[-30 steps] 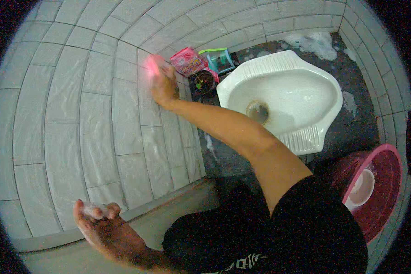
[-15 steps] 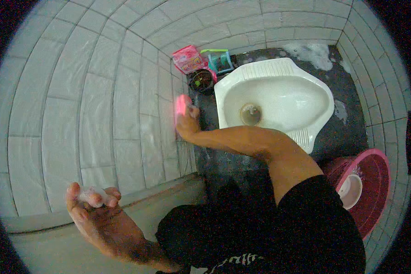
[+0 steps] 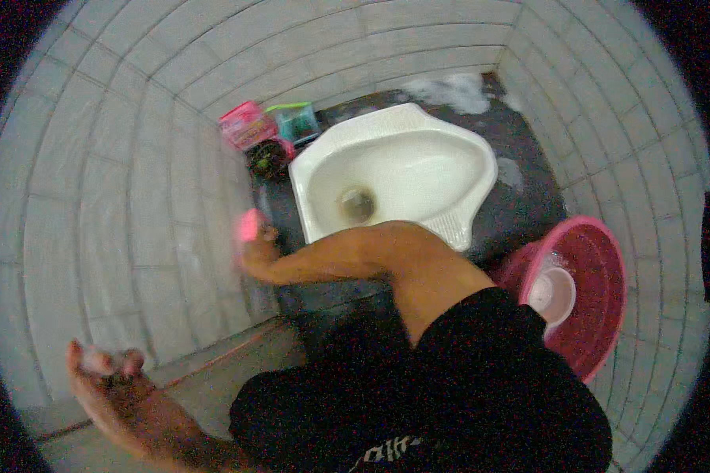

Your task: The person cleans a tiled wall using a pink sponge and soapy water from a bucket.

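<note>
My right hand (image 3: 259, 257) is closed around a bright pink scrubber (image 3: 250, 225), blurred by motion, and presses it to the low part of the left tiled wall (image 3: 201, 272). My right arm reaches leftward past the near edge of a white squat toilet (image 3: 438, 164). At the lower left, my left hand (image 3: 122, 394) is raised palm up near the wall. Its fingers are apart and loosely bent, with white suds on them.
Beyond the scrubber, a pink packet (image 3: 248, 124), a teal item with a green edge (image 3: 298, 122) and a small dark basket (image 3: 268, 160) stand in the corner. Foam (image 3: 452, 93) lies on the dark floor. At right, a pink tub (image 3: 599, 303) holds a white dipper (image 3: 552, 296).
The whole view has shifted, so everything sits further left. My right hand and the scrubber have slid nearer to me along the wall, away from the basket. My left hand stays raised.
</note>
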Available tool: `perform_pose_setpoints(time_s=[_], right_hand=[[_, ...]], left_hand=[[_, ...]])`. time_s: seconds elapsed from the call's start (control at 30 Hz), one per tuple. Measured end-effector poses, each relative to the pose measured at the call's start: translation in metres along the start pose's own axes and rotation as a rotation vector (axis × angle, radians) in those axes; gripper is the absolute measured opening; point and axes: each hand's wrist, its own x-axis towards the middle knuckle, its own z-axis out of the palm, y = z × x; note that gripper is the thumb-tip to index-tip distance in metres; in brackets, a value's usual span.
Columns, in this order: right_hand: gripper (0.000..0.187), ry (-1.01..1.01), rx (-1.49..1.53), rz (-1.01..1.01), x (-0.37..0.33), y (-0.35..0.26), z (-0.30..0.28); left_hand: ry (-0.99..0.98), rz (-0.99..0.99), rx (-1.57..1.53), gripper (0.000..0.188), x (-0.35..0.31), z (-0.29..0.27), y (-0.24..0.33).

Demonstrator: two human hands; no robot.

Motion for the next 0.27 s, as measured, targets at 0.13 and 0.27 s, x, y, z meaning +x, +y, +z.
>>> perform_pose_setpoints(time_s=[0.13, 0.27], right_hand=[[0.061, 0.164, 0.096, 0.14, 0.005, -0.09, 0.01], [0.083, 0.151, 0.273, 0.329, -0.012, -0.133, -0.001]], left_hand=[[0.009, -0.02, 0.165, 0.045, 0.02, -0.003, -0.004], [-0.017, -0.16, -0.12, 0.049, 0.02, 0.002, -0.023]])
